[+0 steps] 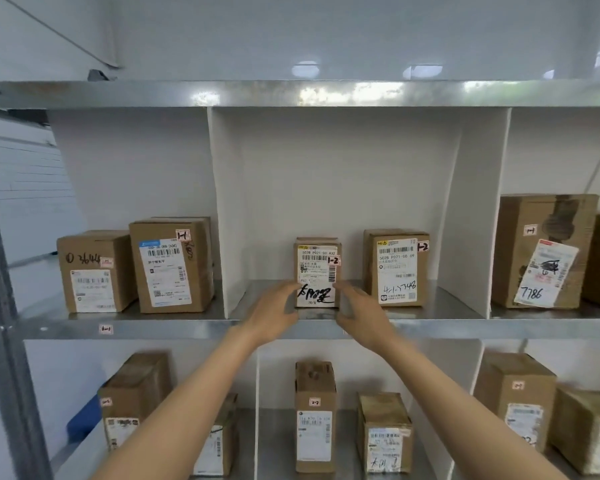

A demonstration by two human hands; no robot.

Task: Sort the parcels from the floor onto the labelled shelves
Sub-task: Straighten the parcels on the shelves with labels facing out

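Note:
A small upright cardboard parcel (317, 268) marked "1-2" stands on the upper shelf (430, 327), in its middle compartment. My left hand (274, 313) reaches up to the parcel's lower left side, and its extended fingertips touch that edge. My right hand (362, 315) mirrors it on the lower right side, fingers stretched toward the box. Neither hand wraps round the parcel. A second "1-2" parcel (397, 268) stands just to the right in the same compartment.
White dividers (222, 216) split the metal shelves into compartments. The left compartment holds two "1-1" parcels (170, 265), and the right one a tall box (541, 251). The lower shelf carries several more parcels (315, 417). A shelf label "1-1" (105, 329) sits on the rail.

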